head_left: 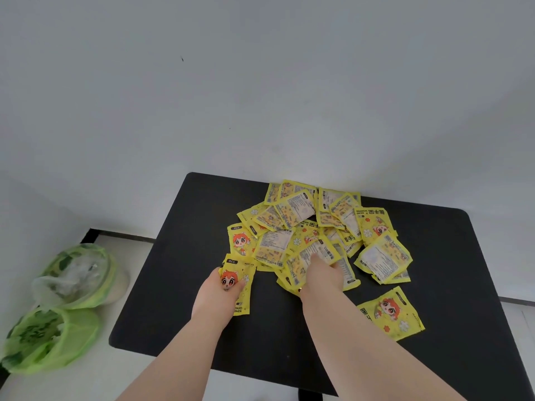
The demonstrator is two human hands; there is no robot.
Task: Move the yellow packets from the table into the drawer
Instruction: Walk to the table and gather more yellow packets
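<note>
Packets [312,230]: flat yellow sachets with a red-haired cartoon figure on the front and a printed text panel on the back. They lie in an overlapping pile at the far centre of the table [162,299], axes pointing all ways, some face up and some face down. A lone packet [390,312] lies apart, near right, tilted. The left hand [215,295] grips the left packet [241,269] at the pile's near-left edge, thumb on its face. This packet's long axis runs near to far. The right hand [321,274] reaches into the pile's near edge. Its fingers are partly hidden, so its grip cannot be determined.

light: bright, even, diffuse | shadows: soft | blur: green bags [52,337] left of counter [162,299] | distortion: counter edges bow
</note>
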